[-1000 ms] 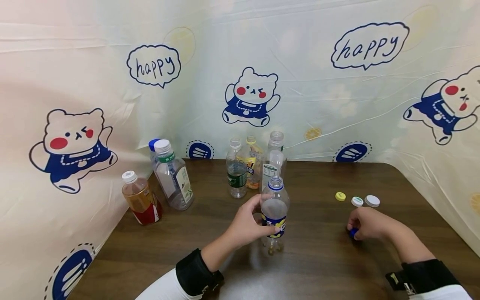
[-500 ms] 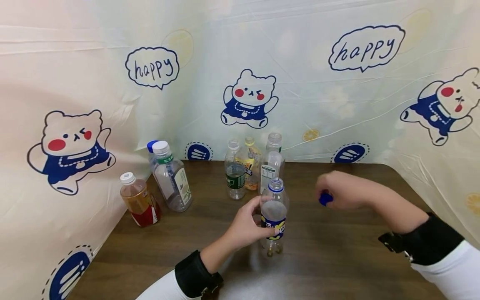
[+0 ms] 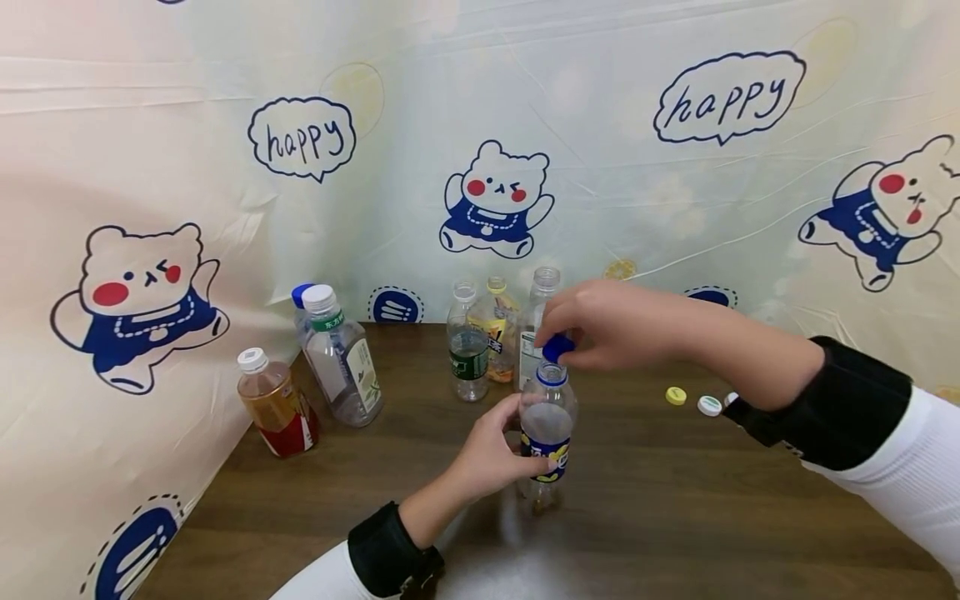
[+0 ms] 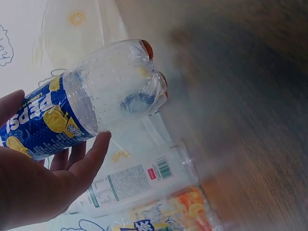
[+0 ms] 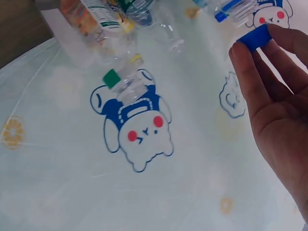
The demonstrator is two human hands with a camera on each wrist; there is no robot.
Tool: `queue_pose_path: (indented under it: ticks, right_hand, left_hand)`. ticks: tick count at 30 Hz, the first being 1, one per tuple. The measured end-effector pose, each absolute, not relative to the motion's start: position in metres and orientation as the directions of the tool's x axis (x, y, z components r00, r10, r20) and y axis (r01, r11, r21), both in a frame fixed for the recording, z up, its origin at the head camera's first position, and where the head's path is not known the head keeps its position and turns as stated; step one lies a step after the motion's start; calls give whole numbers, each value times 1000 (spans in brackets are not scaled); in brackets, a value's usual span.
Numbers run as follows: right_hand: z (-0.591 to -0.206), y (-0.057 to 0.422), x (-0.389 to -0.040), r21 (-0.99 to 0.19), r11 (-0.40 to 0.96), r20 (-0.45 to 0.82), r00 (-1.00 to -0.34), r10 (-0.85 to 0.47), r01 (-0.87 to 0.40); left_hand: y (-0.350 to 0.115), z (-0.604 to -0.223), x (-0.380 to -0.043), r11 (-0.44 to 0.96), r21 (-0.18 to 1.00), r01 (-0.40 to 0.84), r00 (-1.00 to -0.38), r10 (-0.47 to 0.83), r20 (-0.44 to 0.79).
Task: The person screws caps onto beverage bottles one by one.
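Observation:
My left hand grips a clear plastic Pepsi bottle round its blue-and-yellow lemon label. The bottle stands upright on the table, its mouth uncovered. In the left wrist view the bottle appears sideways, with the thumb on one side of the label and the fingers on the other. My right hand pinches a blue bottle cap just above the bottle's mouth. From the right wrist, the cap shows between thumb and fingertips, a small gap from the threaded neck.
Behind the Pepsi bottle stand uncapped bottles: one green-labelled, one yellow-labelled, one tall and clear. Capped bottles stand at the left, including a brown-and-red one. A yellow cap and white cap lie right, another partly behind my right arm.
My right hand has lifted the blue cap off the table at the right and carried it left to above the bottle's mouth. My left hand keeps its grip on the bottle.

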State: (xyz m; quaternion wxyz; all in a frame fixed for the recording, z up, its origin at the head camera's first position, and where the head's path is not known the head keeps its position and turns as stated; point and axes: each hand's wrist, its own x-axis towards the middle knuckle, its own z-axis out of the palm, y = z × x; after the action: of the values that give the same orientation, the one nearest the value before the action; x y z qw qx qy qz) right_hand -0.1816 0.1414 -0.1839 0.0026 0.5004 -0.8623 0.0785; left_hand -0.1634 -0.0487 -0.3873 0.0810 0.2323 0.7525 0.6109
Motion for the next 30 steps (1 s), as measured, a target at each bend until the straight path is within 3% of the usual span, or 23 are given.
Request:
queue_pose_path:
  ticks: [10,30]
  right_hand:
    - [-182,132,-183,-132,433,31,-441,-897,-891]
    - [-191,130,-187,-116,449,11,-453,-891,-886]
  left_hand:
    - [-48,-383,-164,155,957,247,-882,444,155]
    - [-49,-384,-167,190,947,260,-883,445,153]
